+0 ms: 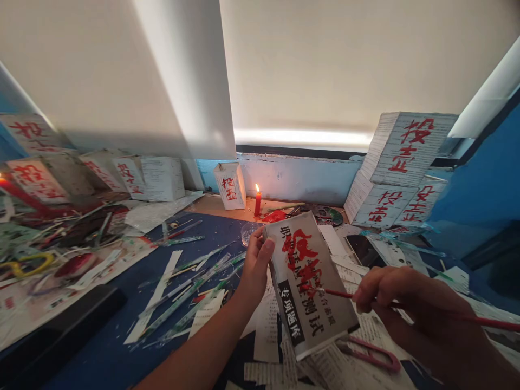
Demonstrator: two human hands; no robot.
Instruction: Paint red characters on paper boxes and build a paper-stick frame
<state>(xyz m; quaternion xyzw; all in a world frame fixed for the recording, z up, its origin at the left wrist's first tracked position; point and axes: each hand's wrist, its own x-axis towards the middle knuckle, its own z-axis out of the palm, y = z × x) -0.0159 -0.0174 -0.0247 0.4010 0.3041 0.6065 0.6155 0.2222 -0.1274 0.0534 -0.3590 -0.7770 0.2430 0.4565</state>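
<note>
My left hand (260, 254) grips the upper left edge of a box made of printed paper (298, 325), thumb on its front. Wet-looking red brush strokes cover the upper part of that printed front. Between the fingers of my right hand (406, 303) is a thin red stick (339, 293), its pale tip at the lower end of the red strokes. Whether the tip is a brush is too small to tell. Just behind the box burns a short red candle (258, 205), standing upright, with a small clear dish (247, 234) partly hidden by my left hand.
Finished-looking paper boxes with red characters stand at the left (36, 179), beside the candle (230, 187) and stacked at the right (410, 146). Paper strips (160, 295), a pink-handled cutter (376, 355), yellow-handled scissors (28, 265), a phone (361, 250) and another lit candle (20, 195) lie around.
</note>
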